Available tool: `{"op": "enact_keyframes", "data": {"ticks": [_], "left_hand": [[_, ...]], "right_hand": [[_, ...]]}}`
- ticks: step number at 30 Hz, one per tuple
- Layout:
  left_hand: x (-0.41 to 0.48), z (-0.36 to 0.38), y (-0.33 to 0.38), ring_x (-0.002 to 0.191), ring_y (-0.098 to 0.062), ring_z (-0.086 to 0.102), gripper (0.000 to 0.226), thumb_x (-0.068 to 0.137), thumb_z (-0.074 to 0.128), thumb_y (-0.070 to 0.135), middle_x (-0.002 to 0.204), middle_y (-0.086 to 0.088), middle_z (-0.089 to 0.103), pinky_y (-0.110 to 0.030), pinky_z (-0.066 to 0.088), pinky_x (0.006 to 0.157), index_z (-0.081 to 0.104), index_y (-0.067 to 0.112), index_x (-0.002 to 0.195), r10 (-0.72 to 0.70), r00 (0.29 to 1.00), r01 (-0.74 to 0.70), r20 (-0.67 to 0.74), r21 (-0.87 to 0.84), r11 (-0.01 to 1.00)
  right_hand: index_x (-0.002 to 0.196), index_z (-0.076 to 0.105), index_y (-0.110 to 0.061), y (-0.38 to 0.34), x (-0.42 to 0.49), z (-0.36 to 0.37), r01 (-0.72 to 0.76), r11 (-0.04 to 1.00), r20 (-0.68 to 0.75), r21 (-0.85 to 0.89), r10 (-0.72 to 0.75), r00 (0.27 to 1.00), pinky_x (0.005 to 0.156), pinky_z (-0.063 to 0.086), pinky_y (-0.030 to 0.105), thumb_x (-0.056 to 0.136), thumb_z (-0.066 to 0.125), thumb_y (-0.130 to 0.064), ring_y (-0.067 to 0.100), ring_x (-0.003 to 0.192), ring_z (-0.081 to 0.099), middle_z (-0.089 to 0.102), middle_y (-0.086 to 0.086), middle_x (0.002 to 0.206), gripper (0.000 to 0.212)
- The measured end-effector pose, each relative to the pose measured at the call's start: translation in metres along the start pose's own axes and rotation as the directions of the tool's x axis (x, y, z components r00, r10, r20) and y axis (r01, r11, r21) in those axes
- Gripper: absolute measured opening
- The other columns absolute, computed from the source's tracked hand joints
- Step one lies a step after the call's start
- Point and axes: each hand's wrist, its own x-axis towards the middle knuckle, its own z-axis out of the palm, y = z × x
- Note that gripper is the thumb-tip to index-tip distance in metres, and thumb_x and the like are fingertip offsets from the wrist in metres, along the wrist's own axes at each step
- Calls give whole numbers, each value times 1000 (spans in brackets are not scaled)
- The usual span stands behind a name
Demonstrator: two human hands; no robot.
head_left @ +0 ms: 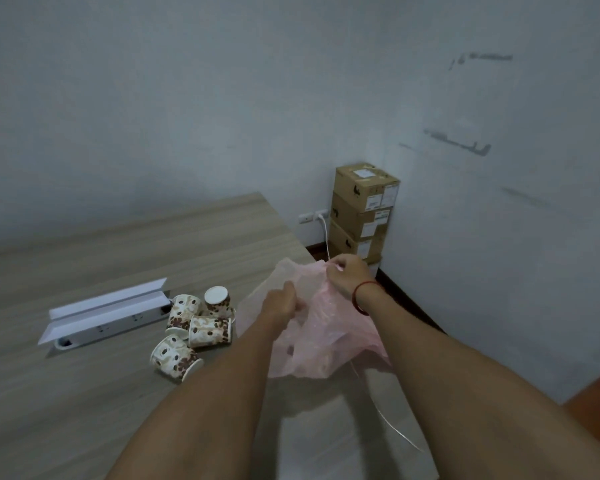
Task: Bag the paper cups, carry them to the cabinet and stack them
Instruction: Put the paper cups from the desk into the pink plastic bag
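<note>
Several paper cups (201,325) printed with brown coffee beans lie tipped over on the wooden table (125,244), left of my hands. A thin pink plastic bag (326,327) hangs over the table's right edge. My left hand (280,303) pinches the bag's near side. My right hand (347,274), with a red band at the wrist, grips the bag's top edge farther back. What the bag holds is unclear through the plastic.
A white power strip box with its lid flaps raised (108,311) is set into the table left of the cups. Stacked cardboard boxes (362,213) stand in the room's corner beside a wall socket with a white cable (321,216). Grey walls enclose the corner.
</note>
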Motion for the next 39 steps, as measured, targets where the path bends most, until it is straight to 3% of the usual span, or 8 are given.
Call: {"op": "enact_keyframes", "data": {"ticks": [3, 6, 16, 20, 25, 32, 36, 39], "left_hand": [[21, -30, -9, 91, -33, 67, 38, 92, 45, 26, 89, -16, 70, -34, 50, 75, 71, 0, 86, 91, 987, -70, -134, 158, 985], [46, -71, -28, 101, -29, 66, 20, 84, 58, 13, 98, -16, 69, -33, 49, 88, 69, 3, 97, 168, 956, -70, -239, 370, 926], [154, -131, -56, 140, -31, 38, 76, 78, 76, 34, 151, -11, 40, -41, 33, 114, 43, 17, 144, 157, 978, -21, -140, 679, 734], [167, -126, -60, 125, -33, 52, 55, 77, 75, 24, 135, -13, 54, -43, 46, 103, 57, 18, 129, 153, 965, 29, -212, 668, 743], [134, -119, -38, 123, -35, 48, 54, 81, 66, 41, 129, -17, 49, -43, 45, 96, 53, 19, 130, 269, 881, 20, -389, 599, 801], [66, -95, -13, 102, -28, 62, 44, 76, 66, 46, 110, -11, 65, -38, 52, 90, 64, 15, 107, 272, 817, -252, -508, 111, 961], [34, -61, 1, 90, -28, 67, 26, 76, 69, 43, 98, -11, 70, -41, 56, 82, 61, 20, 86, 238, 877, -292, -418, -72, 954], [19, -40, -1, 91, -25, 64, 31, 73, 71, 42, 99, -6, 65, -40, 59, 75, 61, 18, 91, 107, 933, -135, -345, -59, 989]], "right_hand": [[103, 70, -12, 0, 11, 24, -24, 1000, 43, 5, 24, 999, 97, 51, 40, 91, 50, -17, 26, 108, 61, 68, 9, 113, 24], [100, 71, -9, 0, 27, 61, -39, 999, 96, -6, 40, 995, 95, 50, 35, 91, 51, -15, 26, 107, 61, 68, 10, 111, 23], [95, 70, -11, 21, 78, 152, -223, 975, 165, -10, 221, 961, 87, 46, 29, 89, 50, -16, 26, 102, 62, 68, 9, 104, 22], [97, 72, -9, 35, 69, 150, -271, 963, 132, 7, 268, 954, 87, 49, 30, 87, 50, -14, 26, 97, 63, 71, 10, 103, 25], [106, 71, -9, 29, 57, 121, -246, 964, 83, 96, 239, 967, 85, 47, 26, 89, 51, -14, 23, 101, 62, 69, 8, 111, 27], [102, 71, -11, -7, 26, 59, -77, 978, -50, 193, 88, 995, 92, 50, 35, 89, 53, -18, 21, 96, 61, 66, 4, 99, 24], [99, 71, -7, -14, 9, 35, -38, 979, -65, 202, 52, 997, 83, 51, 35, 88, 52, -18, 24, 92, 63, 69, 12, 98, 24], [95, 68, 4, -21, -2, 25, 7, 971, -69, 240, 10, 998, 73, 47, 30, 88, 50, -14, 20, 80, 56, 66, 20, 90, 26]]}}
